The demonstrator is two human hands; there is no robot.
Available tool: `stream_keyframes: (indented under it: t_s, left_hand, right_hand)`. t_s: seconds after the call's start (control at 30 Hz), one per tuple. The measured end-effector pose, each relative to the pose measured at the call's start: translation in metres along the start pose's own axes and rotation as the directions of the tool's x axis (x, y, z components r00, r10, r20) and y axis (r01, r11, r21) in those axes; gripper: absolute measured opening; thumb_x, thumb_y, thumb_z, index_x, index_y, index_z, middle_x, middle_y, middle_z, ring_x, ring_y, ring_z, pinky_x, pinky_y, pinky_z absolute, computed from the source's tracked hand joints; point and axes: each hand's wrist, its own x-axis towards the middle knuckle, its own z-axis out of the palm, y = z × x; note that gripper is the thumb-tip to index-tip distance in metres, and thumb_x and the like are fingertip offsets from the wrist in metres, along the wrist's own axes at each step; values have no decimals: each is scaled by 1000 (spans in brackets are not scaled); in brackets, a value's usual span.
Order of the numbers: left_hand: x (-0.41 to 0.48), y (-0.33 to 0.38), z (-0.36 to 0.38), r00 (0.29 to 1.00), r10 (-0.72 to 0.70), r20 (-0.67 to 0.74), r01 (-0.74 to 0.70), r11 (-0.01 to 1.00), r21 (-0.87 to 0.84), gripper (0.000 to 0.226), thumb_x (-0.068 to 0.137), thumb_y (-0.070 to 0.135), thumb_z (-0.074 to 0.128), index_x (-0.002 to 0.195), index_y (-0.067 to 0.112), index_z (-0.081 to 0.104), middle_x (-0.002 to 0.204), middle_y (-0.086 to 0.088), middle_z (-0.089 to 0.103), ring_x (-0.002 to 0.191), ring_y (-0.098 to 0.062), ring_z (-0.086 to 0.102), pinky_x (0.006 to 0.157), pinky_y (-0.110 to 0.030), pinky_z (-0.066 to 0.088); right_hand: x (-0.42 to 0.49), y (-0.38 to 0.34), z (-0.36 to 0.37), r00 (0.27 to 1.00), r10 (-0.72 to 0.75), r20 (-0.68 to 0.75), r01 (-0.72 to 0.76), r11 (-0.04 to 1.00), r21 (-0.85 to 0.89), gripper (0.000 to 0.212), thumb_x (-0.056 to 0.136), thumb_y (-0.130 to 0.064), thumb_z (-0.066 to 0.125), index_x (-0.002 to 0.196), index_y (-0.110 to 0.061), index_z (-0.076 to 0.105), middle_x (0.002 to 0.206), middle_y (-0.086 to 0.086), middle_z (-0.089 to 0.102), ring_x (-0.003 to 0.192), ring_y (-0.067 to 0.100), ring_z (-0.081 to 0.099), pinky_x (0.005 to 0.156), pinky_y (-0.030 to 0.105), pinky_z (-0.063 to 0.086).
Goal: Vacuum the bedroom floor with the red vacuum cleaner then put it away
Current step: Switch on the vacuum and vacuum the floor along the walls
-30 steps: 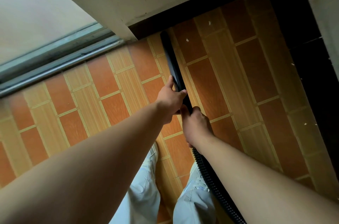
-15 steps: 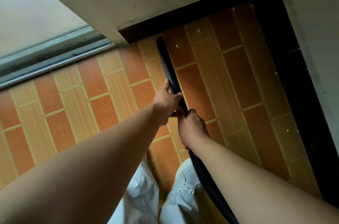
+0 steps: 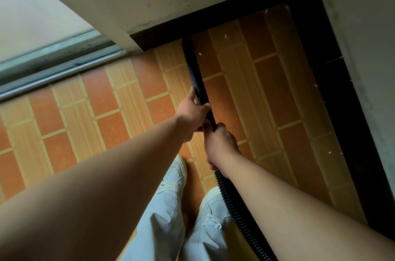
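Head camera: a person's left hand [image 3: 193, 111] and right hand [image 3: 220, 143] both hold the black wand [image 3: 193, 68] of the vacuum cleaner. Its tip reaches the dark skirting [image 3: 213, 19] at the foot of the wall. The left hand, the nearer of the two to the skirting, wraps its fingers round the tube with the thumb laid along it. The right hand sits just behind, touching the left, and is closed in a full fist where the wand meets the ribbed hose [image 3: 237, 211]. The hose trails back past a pair of pale shoes [image 3: 174, 175] and out of frame. The red body of the cleaner is not in view.

Over the last second the grip has not altered. The wand has swung slightly sideways along the skirting, and its shaft now lies just beside a white scrap [image 3: 200, 54] on the tiled floor [image 3: 85, 111] that stood clearly apart from it. More scraps lie further along the skirting and down the dark strip at the corner.

That suggests the edge pass is under way and far from finished, with litter left to collect before the machine can be put away.
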Motion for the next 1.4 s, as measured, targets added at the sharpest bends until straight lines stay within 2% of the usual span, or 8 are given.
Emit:
stream_keyframes:
  t_s: [0.1, 0.27, 0.4, 0.53, 0.77, 1.1, 1.23, 1.4]
  left_hand:
    - [-2, -5, -2, 1000, 10, -5, -10, 1000, -16, 79, 102, 17, 59, 160, 39, 10, 145, -13, 55, 96, -20, 68, 51, -26, 58]
    - [-2, -7, 0, 999, -11, 43, 12, 999, -37, 80, 101, 14, 60, 160, 40, 12, 132, -11, 64, 96, -18, 70, 63, -32, 61]
    - [5, -3, 3, 999, 18, 44, -17, 1000, -9, 78, 103, 17, 58, 160, 40, 11, 131, -10, 64, 89, -15, 69, 56, -27, 58]
    - [6, -8, 0, 999, 50, -14, -50, 999, -8, 76, 103, 18, 57, 161, 39, 11, 143, -14, 57, 111, -27, 68, 53, -22, 56]
    - [-2, -29, -5, 999, 25, -23, -25, 1000, 3, 78, 103, 19, 57, 161, 39, 9, 145, -16, 55, 116, -31, 66, 55, -21, 58]
    - [0, -17, -18, 999, 21, -40, -23, 998, -52, 78, 103, 17, 58, 161, 38, 11, 140, -12, 59, 108, -24, 67, 58, -24, 58]
    - [-11, -36, -30, 998, -2, -66, -4, 995, -97, 78, 103, 15, 58, 160, 39, 12, 138, -10, 61, 108, -23, 67, 70, -30, 60]
    - [-6, -39, -39, 996, -3, -89, -6, 994, -108, 79, 102, 16, 58, 160, 39, 10, 139, -12, 60, 107, -24, 68, 71, -33, 61]
  right_hand:
    - [-2, 2, -3, 1000, 2, 22, -1, 1000, -30, 56, 104, -64, 27, 115, -14, 49, 93, 16, 68, 60, 31, 64, 51, 32, 50]
    - [-7, 8, 1, 1000, 14, 5, -14, 1000, 4, 55, 103, -65, 28, 114, -16, 50, 89, 14, 68, 72, 35, 69, 69, 46, 60]
    - [-2, 3, 2, 1000, 19, -16, -19, 1000, 14, 54, 104, -65, 28, 112, -16, 48, 88, 14, 67, 70, 34, 68, 70, 46, 60]
    - [3, -2, 2, 1000, 3, -2, -3, 1000, -12, 51, 104, -62, 28, 112, -16, 48, 92, 16, 68, 69, 36, 69, 65, 44, 61]
    - [-11, 9, 12, 1000, -10, 30, 12, 998, -57, 47, 103, -64, 29, 104, -21, 48, 97, 13, 67, 85, 39, 69, 82, 56, 60]
    - [-2, -8, 11, 997, 29, 66, -28, 1000, -10, 53, 102, -65, 33, 113, -16, 50, 94, 14, 66, 66, 35, 68, 56, 41, 58]
    - [-13, -6, 19, 992, 42, 122, -33, 997, -70, 54, 102, -66, 34, 116, -17, 49, 97, 13, 65, 66, 34, 68, 48, 34, 55]
    - [-13, -12, 23, 992, 19, 127, -7, 995, -98, 54, 102, -66, 33, 116, -16, 49, 100, 13, 65, 70, 35, 68, 55, 41, 62]
